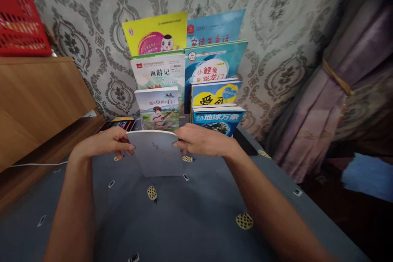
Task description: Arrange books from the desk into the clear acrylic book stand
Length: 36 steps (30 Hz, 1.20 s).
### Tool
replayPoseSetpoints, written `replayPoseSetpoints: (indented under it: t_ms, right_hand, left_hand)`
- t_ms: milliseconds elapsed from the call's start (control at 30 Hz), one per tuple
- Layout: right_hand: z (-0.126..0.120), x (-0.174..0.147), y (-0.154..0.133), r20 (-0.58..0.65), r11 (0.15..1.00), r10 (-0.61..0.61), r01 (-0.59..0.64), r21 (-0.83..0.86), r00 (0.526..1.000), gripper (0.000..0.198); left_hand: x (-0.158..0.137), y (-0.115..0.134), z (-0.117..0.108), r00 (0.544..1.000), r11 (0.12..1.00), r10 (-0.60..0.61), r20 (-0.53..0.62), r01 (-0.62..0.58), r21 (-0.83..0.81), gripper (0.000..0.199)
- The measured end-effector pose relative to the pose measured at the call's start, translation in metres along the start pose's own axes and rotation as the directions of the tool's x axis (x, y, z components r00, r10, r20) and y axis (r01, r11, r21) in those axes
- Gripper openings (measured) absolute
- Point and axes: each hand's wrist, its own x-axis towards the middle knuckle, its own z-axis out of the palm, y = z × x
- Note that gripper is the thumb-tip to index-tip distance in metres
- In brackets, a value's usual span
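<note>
A thin grey-blue book (156, 155) stands upright on the patterned cloth, its plain face toward me. My left hand (115, 141) pinches its upper left corner. At the upper right corner, my right hand (196, 139) grips the same book. Just behind it a book with a guitar player on its cover (159, 110) stands in front of a taller pale book (161, 69). To the right, a blue book with an earth picture (217, 120) stands before a yellow and blue book (215, 93). The lower parts of the books behind are partly hidden.
At the back stand a yellow book (155, 32) and blue books (215, 28) against the patterned wall. A wooden cabinet (39, 102) with a red basket (23, 20) is at the left. A tied curtain (322, 102) hangs at the right, past the table edge.
</note>
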Motion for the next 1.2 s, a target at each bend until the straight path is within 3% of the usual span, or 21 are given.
replayPoseSetpoints:
  t_ms: [433,567,633,733,833,900,1000,1200]
  right_hand:
    - [-0.001,-0.003,-0.002,0.041,1.000,0.023,-0.022,-0.021,0.999,0.034]
    - [-0.004,-0.002,-0.004,-0.013,0.998,0.019,-0.020,-0.062,1.000,0.025]
    - [-0.007,0.000,-0.008,-0.139,0.986,0.057,-0.077,-0.145,0.989,0.016]
    - [-0.011,0.003,-0.013,-0.392,0.955,0.073,-0.177,-0.237,0.917,0.013]
    - [-0.013,0.004,-0.015,-0.559,0.970,0.003,-0.138,-0.199,0.829,0.018]
    - [-0.013,0.004,-0.014,-0.613,0.982,-0.023,-0.097,-0.162,0.790,0.021]
    - [-0.011,0.005,-0.010,-0.623,0.985,-0.010,-0.098,-0.139,0.782,0.023]
    - [-0.010,0.007,-0.002,-0.609,0.988,0.010,-0.103,-0.118,0.793,0.024]
  left_hand:
    - [0.004,0.004,0.002,0.999,0.999,0.030,-0.021,-0.030,0.018,0.033]
    - [0.000,0.009,0.004,0.982,0.997,0.050,-0.183,-0.040,0.058,0.034]
    - [-0.005,0.016,0.005,0.922,0.992,0.116,-0.368,-0.090,0.088,0.032]
    - [-0.014,0.027,0.011,0.748,0.974,0.226,-0.624,-0.165,0.156,0.029]
    - [-0.017,0.037,0.018,0.573,0.956,0.293,-0.765,-0.194,0.221,0.027]
    - [-0.013,0.041,0.022,0.498,0.950,0.309,-0.811,-0.200,0.239,0.025]
    - [-0.002,0.042,0.026,0.457,0.948,0.315,-0.832,-0.184,0.258,0.022]
    - [0.009,0.038,0.029,0.445,0.941,0.337,-0.830,-0.188,0.281,0.019]
